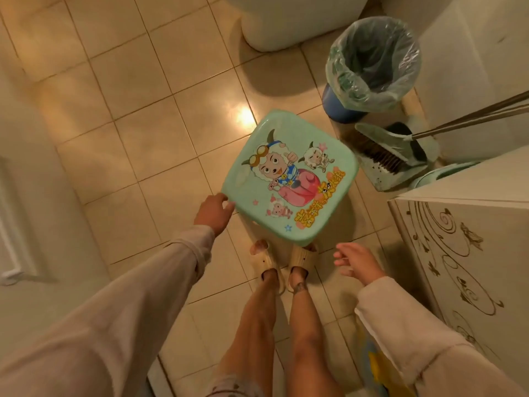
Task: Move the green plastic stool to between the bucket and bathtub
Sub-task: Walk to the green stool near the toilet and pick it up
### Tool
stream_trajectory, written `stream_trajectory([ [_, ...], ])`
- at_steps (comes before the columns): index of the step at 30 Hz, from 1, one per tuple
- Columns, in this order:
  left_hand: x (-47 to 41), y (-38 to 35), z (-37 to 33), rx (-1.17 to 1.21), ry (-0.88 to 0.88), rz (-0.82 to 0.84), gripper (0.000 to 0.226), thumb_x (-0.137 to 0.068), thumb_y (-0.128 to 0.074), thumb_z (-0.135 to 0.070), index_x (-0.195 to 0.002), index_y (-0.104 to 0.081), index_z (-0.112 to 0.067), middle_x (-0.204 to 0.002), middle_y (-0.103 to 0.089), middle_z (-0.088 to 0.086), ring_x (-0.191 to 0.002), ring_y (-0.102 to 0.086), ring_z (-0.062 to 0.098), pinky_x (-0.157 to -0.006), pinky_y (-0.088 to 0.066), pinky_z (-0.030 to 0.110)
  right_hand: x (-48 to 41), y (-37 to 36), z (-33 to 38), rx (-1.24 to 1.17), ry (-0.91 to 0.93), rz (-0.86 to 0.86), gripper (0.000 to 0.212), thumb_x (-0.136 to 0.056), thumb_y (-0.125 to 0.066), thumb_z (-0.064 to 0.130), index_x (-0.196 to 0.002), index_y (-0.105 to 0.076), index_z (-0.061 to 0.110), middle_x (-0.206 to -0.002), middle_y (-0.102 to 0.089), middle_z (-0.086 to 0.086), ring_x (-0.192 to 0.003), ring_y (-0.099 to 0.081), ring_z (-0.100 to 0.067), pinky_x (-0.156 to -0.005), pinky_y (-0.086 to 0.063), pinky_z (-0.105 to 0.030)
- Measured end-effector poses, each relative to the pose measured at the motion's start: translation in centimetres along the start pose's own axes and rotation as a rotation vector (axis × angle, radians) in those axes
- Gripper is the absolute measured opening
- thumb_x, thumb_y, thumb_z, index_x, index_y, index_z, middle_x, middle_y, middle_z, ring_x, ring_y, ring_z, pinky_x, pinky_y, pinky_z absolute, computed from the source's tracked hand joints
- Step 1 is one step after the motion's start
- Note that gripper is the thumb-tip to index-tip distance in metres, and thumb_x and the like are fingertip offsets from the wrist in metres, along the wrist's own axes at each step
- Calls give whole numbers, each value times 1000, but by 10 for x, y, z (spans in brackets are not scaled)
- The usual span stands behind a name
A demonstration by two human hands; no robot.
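Observation:
The green plastic stool (289, 176) stands on the tiled floor just ahead of my feet, its seat printed with cartoon sheep. My left hand (213, 212) touches the seat's near-left corner, with the fingers curled at the edge. My right hand (356, 262) hovers open to the right of the stool, apart from it. A blue bucket (369, 73) lined with a clear plastic bag stands behind the stool to the right. A white rounded fixture (297, 21) fills the top middle; I cannot tell whether it is the bathtub.
A green dustpan and brush (389, 151) with a long handle lean right of the stool. A white cabinet (469, 253) with swirl patterns stands at the right. A pale wall or door (25, 196) runs along the left. My slippered feet (282, 265) stand near the stool.

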State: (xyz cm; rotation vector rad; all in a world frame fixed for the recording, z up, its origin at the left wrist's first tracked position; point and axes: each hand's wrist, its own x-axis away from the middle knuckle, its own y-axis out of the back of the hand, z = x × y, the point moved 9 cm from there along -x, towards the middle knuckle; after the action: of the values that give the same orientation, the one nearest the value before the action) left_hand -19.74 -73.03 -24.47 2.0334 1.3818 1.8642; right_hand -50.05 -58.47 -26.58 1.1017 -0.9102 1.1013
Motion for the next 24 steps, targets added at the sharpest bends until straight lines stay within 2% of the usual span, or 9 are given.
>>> stream_trajectory([
  [3, -48, 13, -16, 41, -36, -108, 52, -91, -42, -35, -133, -42, -4, -134, -50, 22, -124, -45, 37, -100, -38, 43, -32, -13, 7, -209, -26, -19, 41, -91, -49, 28, -126, -47, 8, -94, -55, 0, -84, -54, -15, -73, -49, -34],
  [6, -86, 5, -35, -55, -98, -49, 62, -89, -39, -47, -134, -39, -5, -131, -52, 24, -121, -48, 38, -99, -41, 48, -56, -30, 21, -324, 9, 19, 57, -88, -52, 34, -137, -38, 10, -129, -50, -3, -116, -47, -20, -99, -38, -42],
  [7, -97, -1, -40, -57, -114, -5, 63, -89, -37, -50, -132, -40, -5, -129, -53, 24, -118, -50, 38, -98, -43, 48, -63, -34, 28, -359, 33, 32, 54, -87, -53, 32, -135, -41, 10, -130, -53, -3, -113, -50, -18, -98, -38, -38],
  [9, -116, -11, -46, 23, -114, 66, 65, -87, -36, -55, -127, -44, -4, -125, -57, 21, -112, -54, 37, -97, -44, 46, -73, -40, 43, -461, 82, 51, 42, -87, -55, 24, -127, -47, 13, -111, -62, 0, -92, -58, -10, -81, -43, -25],
  [11, -131, -15, -48, 142, -76, 96, 68, -85, -35, -60, -124, -48, -6, -122, -60, 16, -109, -56, 35, -99, -43, 45, -83, -41, 50, -559, 108, 52, 33, -86, -57, 18, -118, -49, 16, -94, -64, 3, -82, -60, -7, -68, -46, -23],
  [14, -141, -21, -49, 283, -75, 125, 54, -82, -38, -62, -91, -60, -14, -94, -67, 5, -89, -61, 26, -90, -46, 38, -92, -38, 52, -564, 104, 71, 30, -85, -58, 14, -114, -49, 15, -91, -64, 1, -82, -60, -10, -71, -49, -26],
  [17, -134, -23, -50, 393, -81, 123, 37, -80, -46, -59, -67, -53, -25, -71, -63, -7, -66, -59, 13, -67, -43, 26, -93, -36, 54, -575, 62, 120, 23, -84, -58, 10, -106, -54, 16, -92, -64, 0, -85, -60, -12, -73, -49, -29],
  [19, -124, -21, -45, 463, -70, 88, 35, -78, -52, -57, -66, -54, -24, -68, -62, -8, -62, -58, 10, -60, -42, 22, -90, -34, 58, -577, 48, 137, 21, -84, -58, 9, -104, -56, 16, -92, -64, -1, -87, -60, -14, -76, -49, -30],
  [24, -87, -7, -1, 604, 33, 28, 35, -75, -60, -51, -75, -56, -17, -72, -63, -3, -65, -58, 14, -63, -47, 26, -67, -42, 65, -450, 47, 193, 49, -83, -58, 5, -130, -45, 8, -93, -62, -1, -85, -59, -13, -71, -47, -29],
])
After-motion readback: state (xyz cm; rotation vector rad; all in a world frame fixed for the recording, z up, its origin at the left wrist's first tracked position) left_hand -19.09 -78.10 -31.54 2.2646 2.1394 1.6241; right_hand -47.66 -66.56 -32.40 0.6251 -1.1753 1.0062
